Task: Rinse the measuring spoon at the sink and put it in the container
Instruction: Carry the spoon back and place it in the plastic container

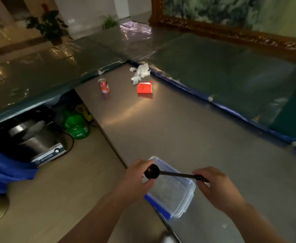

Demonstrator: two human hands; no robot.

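Both hands hold a black spoon [163,173] level over a clear tub [174,193] with blue clips. The right hand [215,185] pinches the handle end, fingers closed on it. The left hand [137,178] has its fingers curled round the bowl of the spoon, thumb below and fingertips behind it. The spoon spans the gap between the two hands, above the tub's open top and not inside it.

The tub sits under the fingers at the near edge of a steel counter [187,130], its near corner just past the edge.

Beyond the fingertips the counter is bare for a stretch. Farther on stand a red can [103,86], off toward the left, and a red carton [145,87] more straight ahead, well apart from the hands. Past the carton lies crumpled white paper [141,72].

Left of the left hand and lower down, a steel pot [28,133] rests on a cooker [47,155], with a green bottle [76,124] beyond it.
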